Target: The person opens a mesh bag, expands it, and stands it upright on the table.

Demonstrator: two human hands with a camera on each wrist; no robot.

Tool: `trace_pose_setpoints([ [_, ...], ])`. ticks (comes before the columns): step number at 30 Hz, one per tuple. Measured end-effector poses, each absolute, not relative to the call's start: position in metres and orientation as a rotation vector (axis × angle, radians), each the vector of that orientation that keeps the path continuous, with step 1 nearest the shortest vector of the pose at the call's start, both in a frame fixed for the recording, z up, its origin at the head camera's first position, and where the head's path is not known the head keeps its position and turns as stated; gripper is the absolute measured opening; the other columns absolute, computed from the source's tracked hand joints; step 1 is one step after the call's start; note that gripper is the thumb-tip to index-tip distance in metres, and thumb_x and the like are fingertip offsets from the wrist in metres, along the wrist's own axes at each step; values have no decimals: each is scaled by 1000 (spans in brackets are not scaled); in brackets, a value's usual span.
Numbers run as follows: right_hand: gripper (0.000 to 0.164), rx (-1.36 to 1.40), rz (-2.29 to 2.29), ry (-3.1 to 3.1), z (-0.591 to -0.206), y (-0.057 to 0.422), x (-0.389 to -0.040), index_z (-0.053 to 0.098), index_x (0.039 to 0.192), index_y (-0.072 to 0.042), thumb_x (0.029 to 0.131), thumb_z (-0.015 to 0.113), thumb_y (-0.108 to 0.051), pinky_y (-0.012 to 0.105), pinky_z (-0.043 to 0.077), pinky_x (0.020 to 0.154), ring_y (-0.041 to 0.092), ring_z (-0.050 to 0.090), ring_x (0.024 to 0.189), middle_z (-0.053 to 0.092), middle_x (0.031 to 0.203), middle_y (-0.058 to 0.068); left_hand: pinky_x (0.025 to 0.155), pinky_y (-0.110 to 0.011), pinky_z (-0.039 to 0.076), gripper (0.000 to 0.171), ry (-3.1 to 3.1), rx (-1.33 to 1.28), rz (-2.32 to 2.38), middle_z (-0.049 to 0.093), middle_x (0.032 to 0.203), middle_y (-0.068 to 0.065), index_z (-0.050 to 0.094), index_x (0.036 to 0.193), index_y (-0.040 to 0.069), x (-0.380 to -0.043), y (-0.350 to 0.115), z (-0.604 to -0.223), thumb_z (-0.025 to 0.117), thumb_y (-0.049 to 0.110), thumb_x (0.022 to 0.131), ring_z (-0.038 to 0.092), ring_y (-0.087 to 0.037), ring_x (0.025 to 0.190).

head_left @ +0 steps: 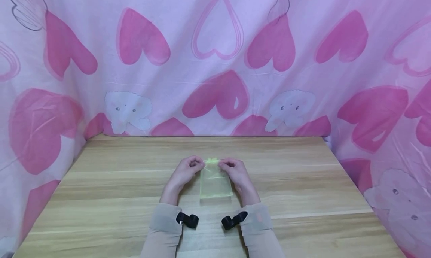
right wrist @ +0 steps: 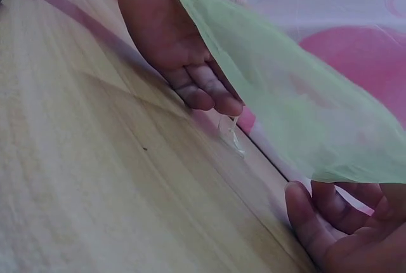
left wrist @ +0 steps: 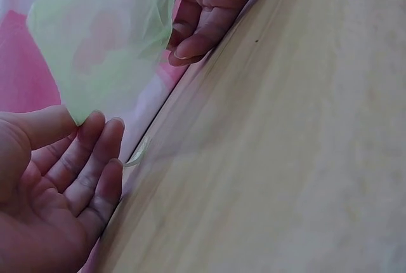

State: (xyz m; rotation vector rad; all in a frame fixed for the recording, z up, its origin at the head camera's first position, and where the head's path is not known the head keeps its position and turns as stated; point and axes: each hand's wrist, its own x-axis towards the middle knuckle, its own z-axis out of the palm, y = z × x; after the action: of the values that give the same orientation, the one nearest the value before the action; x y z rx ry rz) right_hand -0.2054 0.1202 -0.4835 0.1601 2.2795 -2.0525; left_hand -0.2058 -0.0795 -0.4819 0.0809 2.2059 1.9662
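A sheer yellow-green pouch point(head_left: 216, 185) is spread between the person's two hands, over the middle stretch of the desk point(head_left: 303, 190). Taking the pouch as the dial's centre in the head view, the left hand point(head_left: 184, 172) comes in from about ten o'clock and pinches the upper corner nearest it between thumb and fingertip. The right hand point(head_left: 237, 172) comes in from about two o'clock and pinches the opposite upper corner the same way. The pouch's top is ruffled at twelve o'clock, between the two grips; its lower edge sits at six o'clock, with a faint shadow on the desk just below. Whether that edge touches the wood, I cannot tell. In the left wrist view, a thin pale strand point(left wrist: 138, 153) hangs at the left hand's fingertips.

A black wrist camera sits on each pale sleeve point(head_left: 165, 218), the left one point(head_left: 188, 220) at seven o'clock and the right one point(head_left: 234, 221) at five.

The desk has light, streaky wood grain, with a small dark speck point(right wrist: 145, 149) on its surface. Pink fabric point(head_left: 208, 78) printed with hearts and white cartoon animals hangs from nine o'clock through twelve to three.
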Motion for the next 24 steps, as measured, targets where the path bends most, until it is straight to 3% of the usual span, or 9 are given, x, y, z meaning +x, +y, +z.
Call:
trace_pose_setpoints([
  [13, 8, 235, -2092, 2258, -484, 120, -208, 75, 91, -1, 86, 74, -7, 26, 47, 76, 18, 59, 90, 69, 94, 5, 79, -33, 46, 7, 2174, 38, 2012, 64, 85, -6, 65, 97, 1, -211, -81, -488, 66, 6, 92, 57, -20, 84],
  [24, 11, 290, -2143, 2229, -482, 118, -206, 74, 94, 1, 87, 74, -8, 25, 47, 76, 17, 58, 90, 69, 96, 6, 86, -42, 47, 13, 2117, -18, 2027, 64, 91, -12, 62, 103, -5, -212, -83, -488, 63, 3, 93, 56, -19, 85],
])
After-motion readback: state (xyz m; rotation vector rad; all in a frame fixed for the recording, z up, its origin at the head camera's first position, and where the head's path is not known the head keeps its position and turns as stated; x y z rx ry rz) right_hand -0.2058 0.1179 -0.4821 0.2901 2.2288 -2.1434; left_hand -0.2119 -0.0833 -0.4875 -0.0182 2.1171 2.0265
